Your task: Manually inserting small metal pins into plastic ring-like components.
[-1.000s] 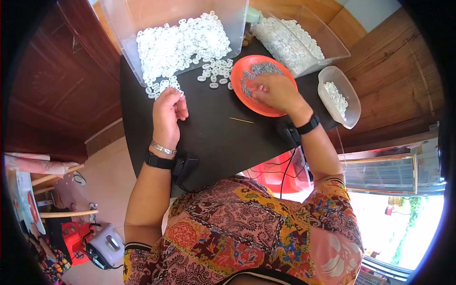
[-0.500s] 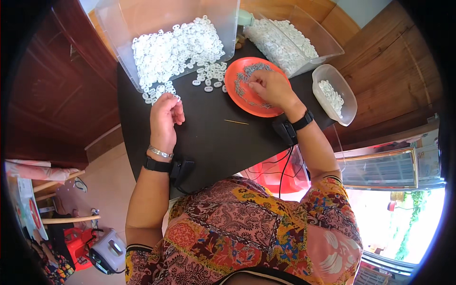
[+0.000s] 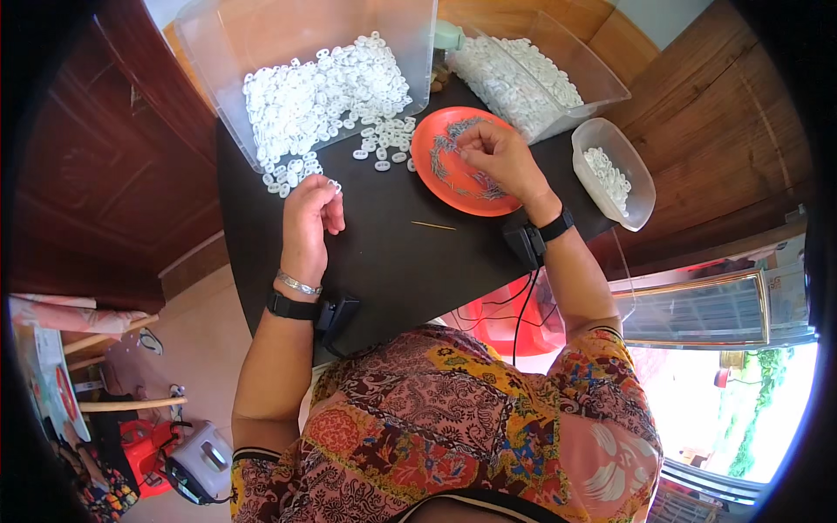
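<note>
Your left hand has thumb and forefinger pinched at the tips on one small white piece, the other fingers loosely curled. Your right hand has thumb and forefinger tips brought close, rest of the fingers bent; can't tell whether anything sits between them. It's over the orange plate; contact with the plate, can't tell. Grey slivers lie scattered on that plate, too small to make out in detail. Just beyond your left fingertips, a loose cluster of white oval pieces with holes, on the dark table. A second cluster lies left of the plate. Behind both, a clear tub tipped toward you, with a big heap of the same pieces. Thin gold-coloured stick flat on the table between your hands. Right of the plate, a small translucent box with some white bits inside; behind the plate, a clear bin full of white pieces, beside a green-lidded jar. Silver bracelet on your left wrist, black straps on both. Patterned shirt fills the lower middle.
</note>
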`<state>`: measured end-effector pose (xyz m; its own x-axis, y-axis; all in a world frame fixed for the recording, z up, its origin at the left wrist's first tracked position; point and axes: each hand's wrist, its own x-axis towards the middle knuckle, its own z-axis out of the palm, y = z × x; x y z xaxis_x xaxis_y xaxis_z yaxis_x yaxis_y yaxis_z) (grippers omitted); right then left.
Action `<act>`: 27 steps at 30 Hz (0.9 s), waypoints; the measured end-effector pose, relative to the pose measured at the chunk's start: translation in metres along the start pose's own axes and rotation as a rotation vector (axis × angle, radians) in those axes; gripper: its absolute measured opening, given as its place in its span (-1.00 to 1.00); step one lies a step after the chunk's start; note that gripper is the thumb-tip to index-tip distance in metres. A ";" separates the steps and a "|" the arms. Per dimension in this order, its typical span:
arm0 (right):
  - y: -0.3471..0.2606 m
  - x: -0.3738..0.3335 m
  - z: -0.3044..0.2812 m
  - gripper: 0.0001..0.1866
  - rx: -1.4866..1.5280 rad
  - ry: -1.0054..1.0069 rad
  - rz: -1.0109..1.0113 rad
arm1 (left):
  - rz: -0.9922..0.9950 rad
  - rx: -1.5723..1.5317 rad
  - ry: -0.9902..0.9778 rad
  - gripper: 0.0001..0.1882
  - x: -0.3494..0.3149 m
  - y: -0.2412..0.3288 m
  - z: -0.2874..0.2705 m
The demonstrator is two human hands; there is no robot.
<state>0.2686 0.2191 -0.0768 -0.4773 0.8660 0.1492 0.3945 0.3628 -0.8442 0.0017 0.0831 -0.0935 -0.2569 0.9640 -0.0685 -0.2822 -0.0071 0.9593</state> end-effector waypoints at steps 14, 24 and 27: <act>-0.098 0.002 0.047 -0.87 0.365 -0.215 -0.051 | 0.146 0.102 -0.081 -0.83 -0.016 0.015 0.014; -0.095 0.000 0.084 -0.83 0.407 -0.218 -0.160 | 0.286 0.148 -0.049 -0.84 -0.022 0.012 0.015; -0.095 -0.003 0.088 -0.84 0.415 -0.222 -0.164 | 0.309 0.169 -0.056 -0.84 -0.023 0.013 0.015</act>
<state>0.1638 0.1523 -0.0424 -0.6802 0.6987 0.2216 -0.0235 0.2814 -0.9593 0.0179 0.0651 -0.0753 -0.2544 0.9361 0.2427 -0.0413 -0.2613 0.9644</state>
